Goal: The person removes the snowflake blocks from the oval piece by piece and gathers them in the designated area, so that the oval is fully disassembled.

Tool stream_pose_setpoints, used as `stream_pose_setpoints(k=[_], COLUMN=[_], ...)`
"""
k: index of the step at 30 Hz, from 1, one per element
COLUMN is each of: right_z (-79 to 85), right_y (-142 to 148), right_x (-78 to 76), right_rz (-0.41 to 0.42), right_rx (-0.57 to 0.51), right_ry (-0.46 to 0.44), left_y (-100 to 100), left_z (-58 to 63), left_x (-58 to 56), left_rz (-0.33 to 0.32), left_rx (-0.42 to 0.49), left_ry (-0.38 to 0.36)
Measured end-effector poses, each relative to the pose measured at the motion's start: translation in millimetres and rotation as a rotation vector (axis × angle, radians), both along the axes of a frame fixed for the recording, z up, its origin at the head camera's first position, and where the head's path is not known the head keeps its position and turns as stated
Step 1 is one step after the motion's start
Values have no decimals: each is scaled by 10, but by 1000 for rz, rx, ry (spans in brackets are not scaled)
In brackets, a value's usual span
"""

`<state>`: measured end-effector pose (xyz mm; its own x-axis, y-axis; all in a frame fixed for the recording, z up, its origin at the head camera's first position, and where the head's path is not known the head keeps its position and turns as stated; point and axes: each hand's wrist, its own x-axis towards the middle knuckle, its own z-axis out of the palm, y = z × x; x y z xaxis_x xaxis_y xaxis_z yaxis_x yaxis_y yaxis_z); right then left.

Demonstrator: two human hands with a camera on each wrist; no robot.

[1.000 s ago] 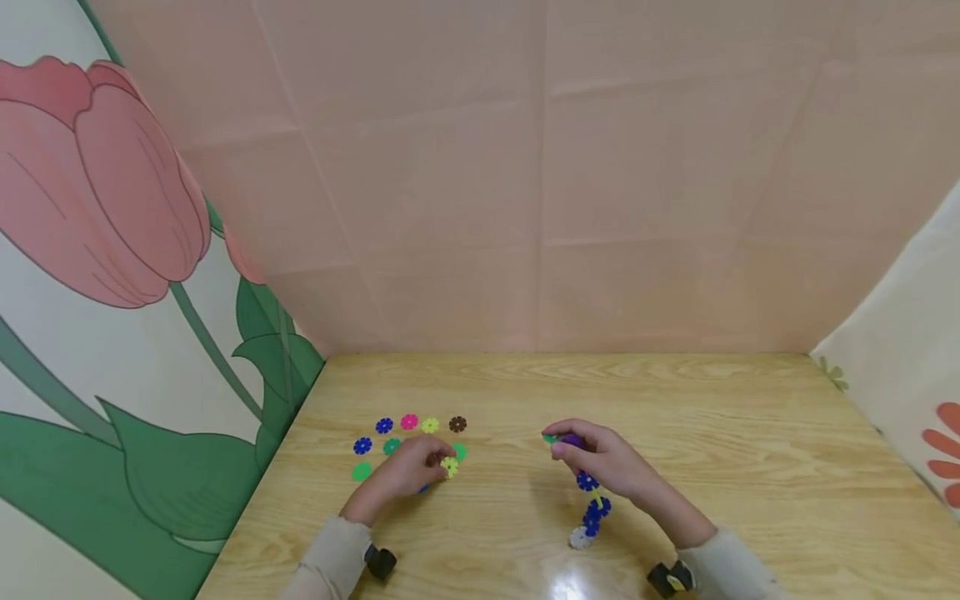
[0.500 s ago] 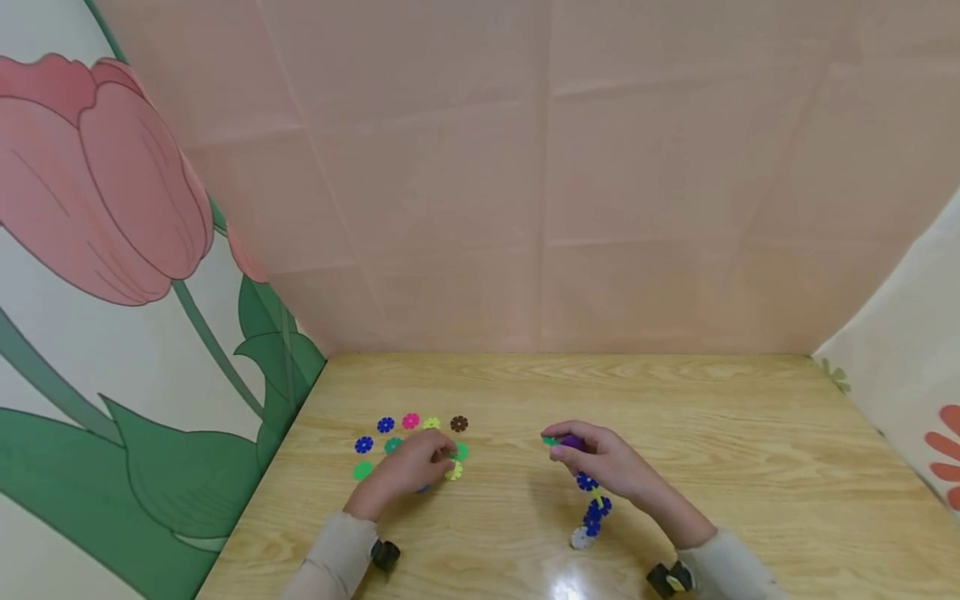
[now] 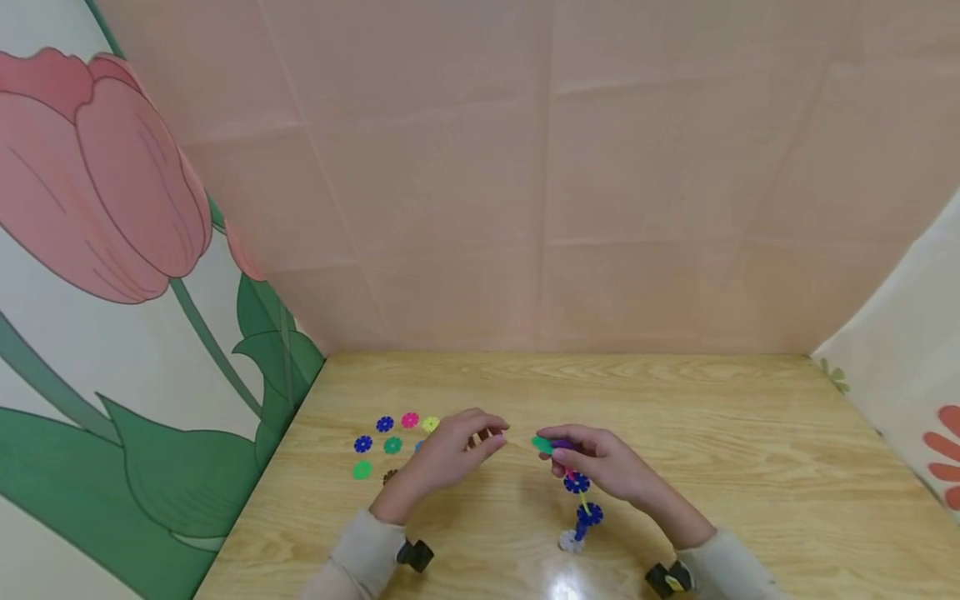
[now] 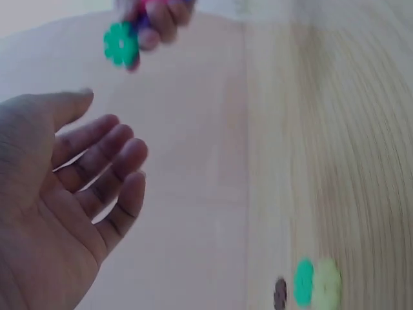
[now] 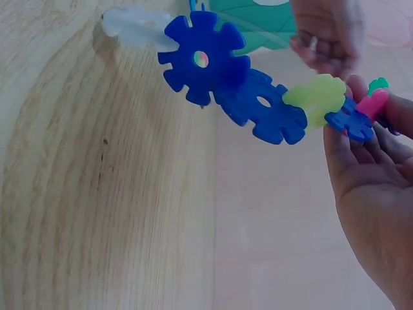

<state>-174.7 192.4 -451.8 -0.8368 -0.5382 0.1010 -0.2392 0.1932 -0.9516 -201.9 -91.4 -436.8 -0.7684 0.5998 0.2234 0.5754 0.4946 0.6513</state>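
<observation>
Crossing above the tbl [image 3: 735,433], L hand [image 3: 452,452], empty w/ fingers loosely curved, had shifted toward R hand [image 3: 613,463] vs. prev. frame. R hand pinched the disc chain [image 3: 590,515] at its top; chain hung below; green end disc [image 3: 542,445] showed more fully.

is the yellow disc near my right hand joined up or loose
Joined up: the right wrist view shows the yellow disc slotted between two blue discs.

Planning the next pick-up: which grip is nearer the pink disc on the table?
Left. The left grip is to the right of the pink disc, apart from it; the right grip is farther right, holding the disc chain.
</observation>
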Motion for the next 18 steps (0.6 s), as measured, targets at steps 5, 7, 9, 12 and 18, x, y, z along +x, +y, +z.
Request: stream_pose_setpoints(k=[5,7,9,12,18], right_z=[-21,-27,-32,-24,-11], right_y=[0,2,2,-5,-14], right_x=[-5,-8,-8,-6,-5], right_rz=[-48,-55,-65,-68,-88], right_rx=[-29,-35,-34,-39,-53], right_ry=[13,20,17,10,5], left_y=[154,200,238,292,375], left_z=[11,2,-16,-23,-3], left_x=[67,80,81,87,94], left_rz=[-85,-95,-91,-71,-37], left_rx=[47,48,48,42,38], left_ry=[94,123,133,109,-8])
